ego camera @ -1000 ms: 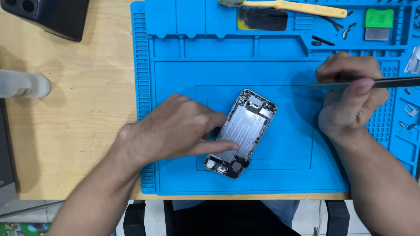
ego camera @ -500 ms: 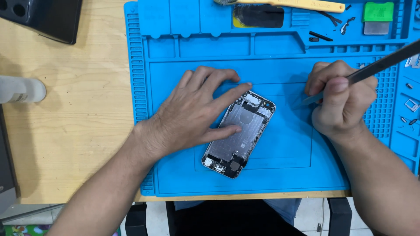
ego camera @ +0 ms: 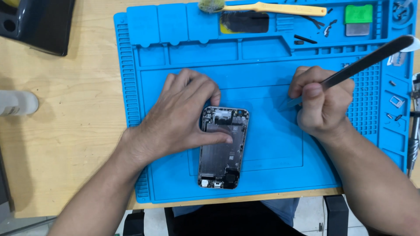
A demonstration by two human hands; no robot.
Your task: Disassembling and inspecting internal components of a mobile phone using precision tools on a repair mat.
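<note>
I am pressing my open left hand, thumb across it, on the opened phone on the blue mat, while my right hand is gripping dark tweezers.

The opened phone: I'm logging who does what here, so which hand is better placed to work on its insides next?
Likely the right hand: it grips the tweezers just beside the opened phone, while the left hand lies on it.
</note>
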